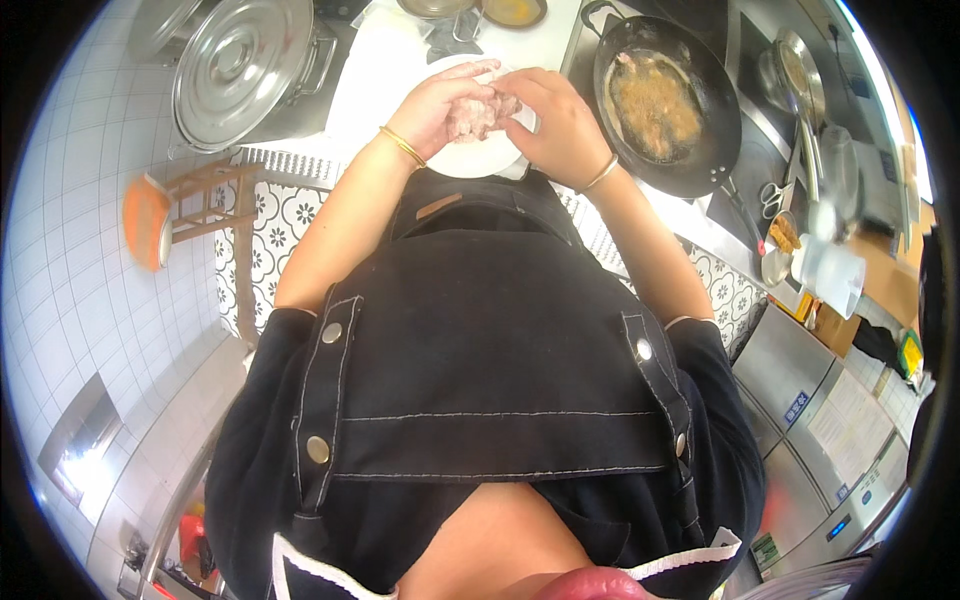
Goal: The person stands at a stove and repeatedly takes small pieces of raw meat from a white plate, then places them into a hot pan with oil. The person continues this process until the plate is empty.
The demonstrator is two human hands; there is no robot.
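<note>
Pale pink, powder-coated pieces that look like raw meat (474,120) are between my two hands, over a white plate (472,161). My left hand (431,105) cups them from the left, its thumb reaching across and its coated fingers stretched out behind. From the right, my right hand (555,120) has bent fingers and thumb around the near end of the meat. How much of the meat rests on the plate cannot be told. To the right, a black wok (720,142) holds browned food (654,105) in bubbling oil.
A large lidded steel pot (232,67) stands on the left. Beyond the plate are bowls (516,9). Right of the wok lie scissors (772,199), strainers (799,71) and a plastic jug (829,274). The wok handle (742,214) points towards me. A wooden stool (214,202) is at lower left.
</note>
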